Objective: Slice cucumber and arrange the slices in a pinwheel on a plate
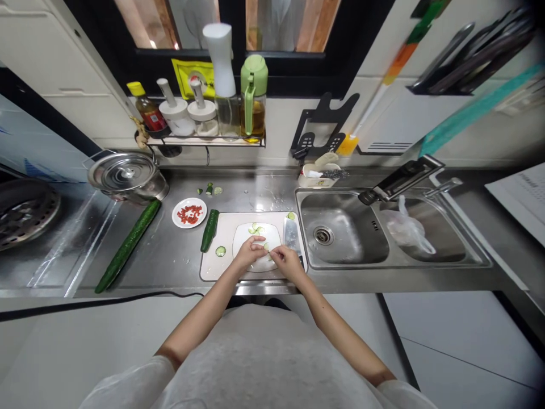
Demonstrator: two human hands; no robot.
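Over a white plate (239,234), both hands meet at a thin cucumber slice (267,247). My left hand (250,251) is closed on its left side, thumb and fingers together. The fingertips of my right hand (286,262) pinch its right side. More cucumber slices (255,229) lie at the far side of the plate, which rests on a white cutting board (230,221). A cut cucumber piece (210,230) lies along the board's left edge, with a single slice (220,251) beside it. At the board's right lies a knife (291,234), its handle partly hidden by my right hand.
Left of the board are a small dish of chopped red pieces (174,215), a whole cucumber (128,247) and a lidded steel pot (128,176). Cucumber ends (209,189) lie behind. A double sink (344,227) is on the right, holding a plastic bag (406,227). Bottles stand on a rack (208,142).
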